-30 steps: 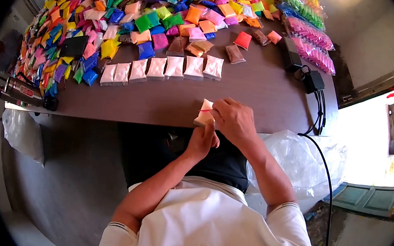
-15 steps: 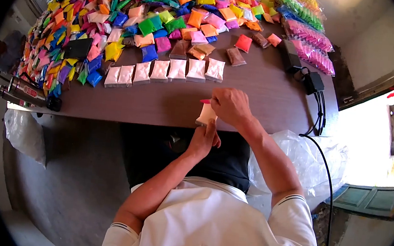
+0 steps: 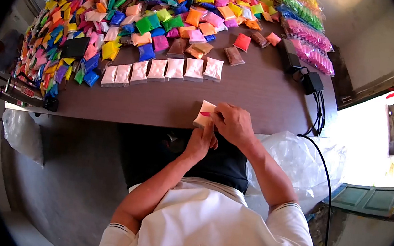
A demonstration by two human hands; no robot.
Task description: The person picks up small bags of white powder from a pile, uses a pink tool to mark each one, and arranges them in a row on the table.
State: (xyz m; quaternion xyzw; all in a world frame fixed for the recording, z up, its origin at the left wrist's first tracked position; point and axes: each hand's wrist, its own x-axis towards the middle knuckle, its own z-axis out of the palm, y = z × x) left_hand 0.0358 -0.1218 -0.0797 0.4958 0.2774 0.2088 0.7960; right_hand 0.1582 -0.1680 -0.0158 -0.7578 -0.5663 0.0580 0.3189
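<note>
At the table's near edge, my left hand (image 3: 200, 141) grips a small pale packet (image 3: 206, 106) by its lower end, fingers closed around it. Across the packet's face lies the tip of a slim pink-red pointed tool (image 3: 204, 114). My right hand (image 3: 233, 123) is closed on that tool, its other end hidden by the fingers. Farther back on the table stands a row of similar pale pink packets (image 3: 157, 70) with greyish lower edges.
Many colourful clay-like packets (image 3: 145, 25) are heaped at the back and left. Bagged pink pieces (image 3: 312, 32) lie back right, near black adapters and a cable (image 3: 312, 83). Flasks (image 3: 27, 91) stand at the left edge. A clear plastic bag (image 3: 294, 155) is beside my lap.
My right hand has come down and slightly right, drawing the pink tool lower across the packet. More of the packet's top now shows. My left hand has shifted slightly.
</note>
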